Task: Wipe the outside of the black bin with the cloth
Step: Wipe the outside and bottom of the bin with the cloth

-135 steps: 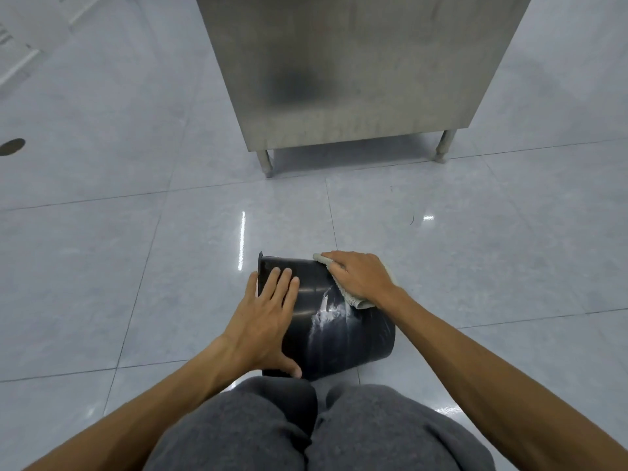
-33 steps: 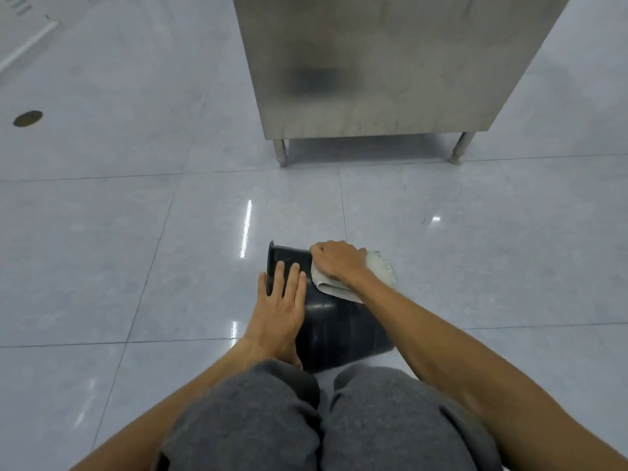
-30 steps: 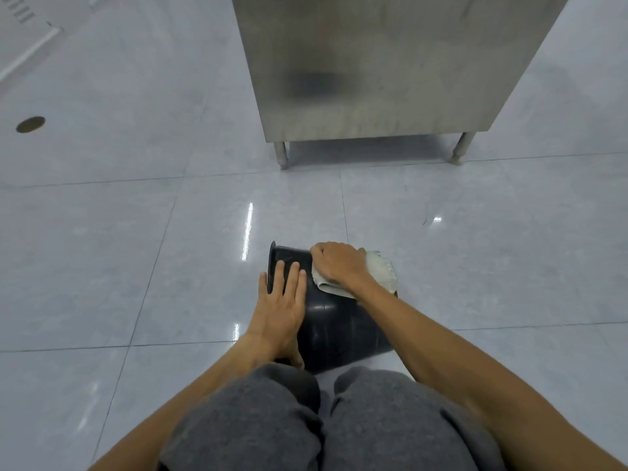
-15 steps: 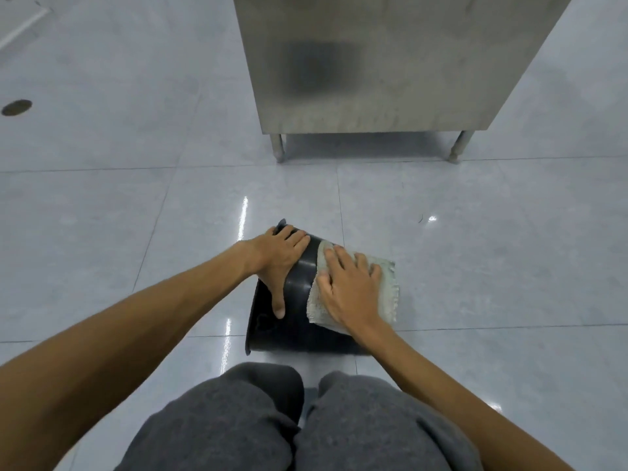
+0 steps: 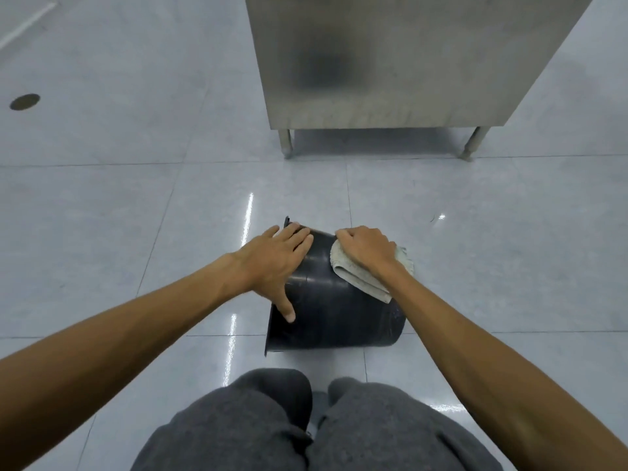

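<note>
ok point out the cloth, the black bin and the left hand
cloth (image 5: 356, 278), head view, folded edge beside the right wrist
black bin (image 5: 339, 314), head view, bare side wall
left hand (image 5: 272, 263), head view, back of the hand

Floor (image 5: 102, 215): pale grey glossy tiles, thin dark grout lines, bright streaks of reflected light near the middle. Black bin (image 5: 339, 317) lies on its side directly on the floor, rim to the left, base to the right, straddling a grout line. Steel cabinet (image 5: 390, 62) stands on the floor beyond the bin, well apart from it, on short metal legs (image 5: 286, 144), shadow under it. Dark round drain cover (image 5: 24, 102) set into the floor far left. Small dark speck (image 5: 432, 218) on a tile right of the bin, too small to identify.
</note>
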Demonstrator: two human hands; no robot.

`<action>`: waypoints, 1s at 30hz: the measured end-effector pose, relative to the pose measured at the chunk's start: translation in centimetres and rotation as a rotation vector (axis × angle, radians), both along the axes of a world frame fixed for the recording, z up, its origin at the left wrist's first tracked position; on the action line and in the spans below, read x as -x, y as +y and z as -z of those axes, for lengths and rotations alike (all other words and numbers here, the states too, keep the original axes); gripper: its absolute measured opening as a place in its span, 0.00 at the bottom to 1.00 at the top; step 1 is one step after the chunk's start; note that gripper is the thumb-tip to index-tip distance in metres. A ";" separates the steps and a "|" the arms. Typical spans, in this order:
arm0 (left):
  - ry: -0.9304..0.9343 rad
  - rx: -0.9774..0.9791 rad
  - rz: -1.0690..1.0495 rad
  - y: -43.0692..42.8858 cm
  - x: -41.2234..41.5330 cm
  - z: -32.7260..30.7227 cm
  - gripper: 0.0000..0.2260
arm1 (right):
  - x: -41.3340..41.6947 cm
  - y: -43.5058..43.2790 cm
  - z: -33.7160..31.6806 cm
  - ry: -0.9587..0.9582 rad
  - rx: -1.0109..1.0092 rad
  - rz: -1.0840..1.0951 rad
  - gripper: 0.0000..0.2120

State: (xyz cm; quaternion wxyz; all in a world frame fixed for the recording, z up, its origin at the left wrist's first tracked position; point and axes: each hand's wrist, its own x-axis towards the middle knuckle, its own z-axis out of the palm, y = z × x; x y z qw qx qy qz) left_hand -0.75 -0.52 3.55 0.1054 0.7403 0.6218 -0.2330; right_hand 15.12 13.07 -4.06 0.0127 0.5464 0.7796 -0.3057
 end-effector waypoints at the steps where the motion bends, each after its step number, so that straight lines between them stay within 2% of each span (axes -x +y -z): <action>1: 0.030 -0.038 -0.009 -0.6 0.0 0.5 0.68 | 0.4 0.3 0.0 -0.013 0.012 -0.004 0.20; 4: 0.066 -0.087 -0.069 -1.1 0.3 1.7 0.72 | 1.1 0.2 0.2 -0.030 -0.007 -0.020 0.18; 7: 0.021 -0.080 -0.105 -0.9 0.7 2.0 0.72 | 1.5 -0.7 0.7 -0.026 -0.047 -0.066 0.17; 14: 0.000 -0.065 -0.138 -0.6 0.9 1.9 0.72 | 1.8 -6.4 1.5 0.018 -0.413 -0.242 0.30; 19: -0.054 -0.074 -0.155 -0.2 0.9 1.8 0.70 | -2.9 -11.2 3.8 0.126 -0.541 -0.320 0.28; 22: -0.102 -0.088 -0.168 -1.1 0.5 2.0 0.69 | -5.1 -9.8 4.1 0.096 -0.548 -0.248 0.28; 26: -0.071 -0.093 -0.162 -2.2 -0.7 1.4 0.65 | -2.6 -6.2 2.8 -0.004 -0.440 -0.107 0.27; 30: -0.121 -0.079 -0.213 -3.1 -1.0 1.5 0.65 | 1.9 -5.4 1.4 -0.039 -0.350 -0.191 0.26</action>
